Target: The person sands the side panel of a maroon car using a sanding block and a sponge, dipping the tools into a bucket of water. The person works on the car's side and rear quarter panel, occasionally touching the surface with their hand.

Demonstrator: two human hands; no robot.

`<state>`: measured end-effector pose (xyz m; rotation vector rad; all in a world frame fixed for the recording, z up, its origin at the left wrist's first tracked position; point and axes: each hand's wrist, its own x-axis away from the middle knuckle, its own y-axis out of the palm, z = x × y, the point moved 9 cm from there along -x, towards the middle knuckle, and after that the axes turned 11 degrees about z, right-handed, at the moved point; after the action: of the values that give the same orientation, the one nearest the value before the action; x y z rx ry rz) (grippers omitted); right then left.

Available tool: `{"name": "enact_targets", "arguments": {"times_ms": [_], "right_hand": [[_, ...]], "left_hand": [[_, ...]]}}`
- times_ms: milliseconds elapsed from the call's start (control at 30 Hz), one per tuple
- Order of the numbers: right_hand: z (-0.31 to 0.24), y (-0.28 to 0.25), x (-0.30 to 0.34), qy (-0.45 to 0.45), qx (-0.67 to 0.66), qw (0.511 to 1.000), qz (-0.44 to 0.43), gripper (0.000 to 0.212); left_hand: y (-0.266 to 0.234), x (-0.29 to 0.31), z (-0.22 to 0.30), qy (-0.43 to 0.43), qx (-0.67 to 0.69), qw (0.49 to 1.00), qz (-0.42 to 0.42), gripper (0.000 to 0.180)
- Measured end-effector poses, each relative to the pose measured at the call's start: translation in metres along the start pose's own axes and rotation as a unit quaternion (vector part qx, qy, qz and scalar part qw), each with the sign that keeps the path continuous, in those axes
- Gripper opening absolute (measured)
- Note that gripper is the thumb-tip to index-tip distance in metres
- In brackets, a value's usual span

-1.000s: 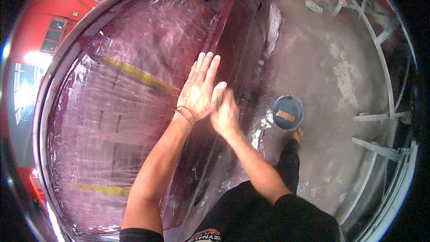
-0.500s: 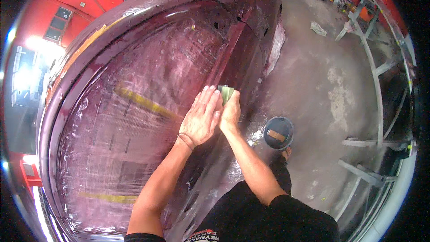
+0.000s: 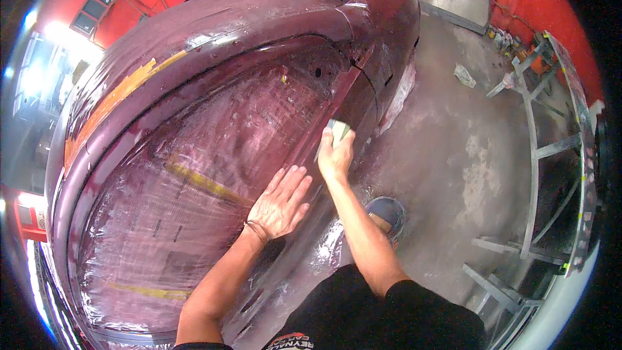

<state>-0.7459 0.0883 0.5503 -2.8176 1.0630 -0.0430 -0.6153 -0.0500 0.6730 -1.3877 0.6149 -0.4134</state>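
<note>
My right hand (image 3: 335, 154) is closed around a small pale green sanding block (image 3: 340, 131) with a grey edge, held against the sill (image 3: 310, 149) of a dull maroon car body (image 3: 272, 10). Lower and to the left, my left hand (image 3: 280, 204) rests on the inner edge of that sill. Its fingers are stretched out flat and hold nothing. Wrinkled clear plastic sheeting (image 3: 201, 220) covers the car's door opening, with strips of yellow tape (image 3: 206, 181) under or on it.
A dark bucket (image 3: 396, 206) with a brown block in it stands on the grey floor by my foot, partly behind my right forearm. Metal stands (image 3: 534, 155) hold a long panel at the right. Crumpled paper (image 3: 464, 76) lies on the floor. Orange tape (image 3: 120, 94) marks the roof edge.
My hands have separated: the right has slid slightly up along the sill with the sanding block, while the left has drawn back down and left. The view has shifted slightly.
</note>
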Motion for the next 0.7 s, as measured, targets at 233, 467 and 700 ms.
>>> {"name": "enact_targets", "arguments": {"times_ms": [233, 467, 700], "right_hand": [[0.024, 0.017, -0.205, 0.070, 0.007, 0.997, 0.034, 0.059], [0.004, 0.001, -0.013, -0.007, -0.019, 0.999, -0.040, 0.051], [0.034, 0.019, -0.181, 0.048, -0.029, 0.998, 0.006, 0.059]], "left_hand": [[0.004, -0.020, 0.008, 0.011, 0.029, 0.999, 0.005, 0.063], [0.000, -0.001, -0.002, -0.020, 0.010, 1.000, -0.021, 0.064], [0.006, -0.014, 0.002, -0.006, 0.012, 1.000, -0.018, 0.064]]}}
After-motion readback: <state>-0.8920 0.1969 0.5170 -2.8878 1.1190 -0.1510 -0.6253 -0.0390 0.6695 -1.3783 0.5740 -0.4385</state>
